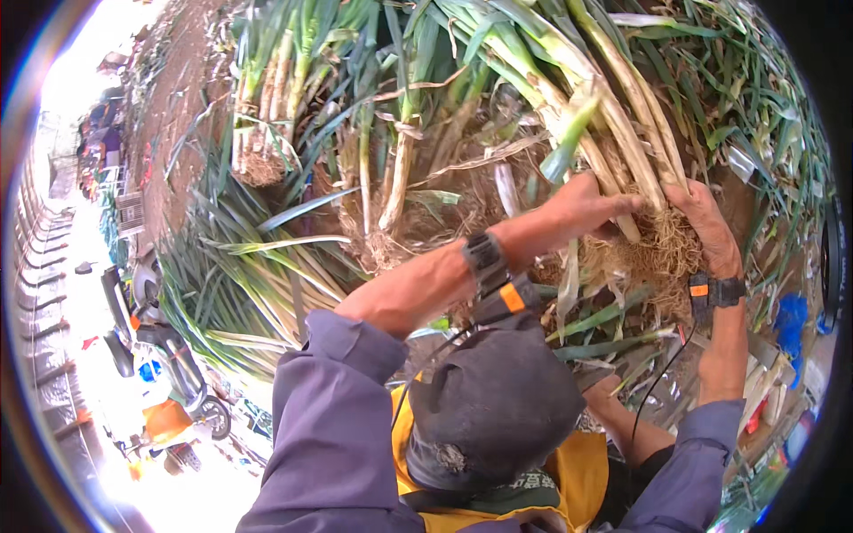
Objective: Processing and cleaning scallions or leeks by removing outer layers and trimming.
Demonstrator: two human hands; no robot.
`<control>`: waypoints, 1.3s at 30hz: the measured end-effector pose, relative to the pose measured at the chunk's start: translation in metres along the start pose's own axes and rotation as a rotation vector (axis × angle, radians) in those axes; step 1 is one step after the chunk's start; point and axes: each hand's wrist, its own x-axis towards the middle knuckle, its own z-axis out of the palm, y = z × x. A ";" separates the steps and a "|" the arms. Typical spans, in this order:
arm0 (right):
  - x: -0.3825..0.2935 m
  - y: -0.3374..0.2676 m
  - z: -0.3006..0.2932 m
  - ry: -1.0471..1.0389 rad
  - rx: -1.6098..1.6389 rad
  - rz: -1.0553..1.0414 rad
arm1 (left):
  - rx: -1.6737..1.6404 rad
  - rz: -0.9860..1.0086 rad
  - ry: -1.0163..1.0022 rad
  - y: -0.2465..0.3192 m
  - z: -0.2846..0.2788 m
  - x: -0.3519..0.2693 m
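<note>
A bunch of long green onions [626, 133] slants down from the top, its fibrous roots [670, 250] hanging at the lower end. My right hand [706, 216] grips the bunch from the right, just above the roots. From the left, my left hand [593, 203] closes on a pale stalk of the same bunch, thumb across it near the root end; its fingers are partly hidden. A cut-looking green leaf piece [570, 143] sticks up beside this hand. Black straps with orange-marked devices sit on both wrists. Loose soil and root litter lie beneath the hands.
Upright onion bundles [263, 143] stand at the upper left. A large onion pile [233, 286] lies left of my arm, and more leaves [766, 100] fill the upper right. My capped head [493, 400] covers the lower middle. A parked two-wheeler [176, 373] stands far left.
</note>
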 end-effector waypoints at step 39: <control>0.048 0.169 0.153 0.505 -1.089 -0.302 | -0.444 -0.130 0.083 -0.130 -0.072 -0.001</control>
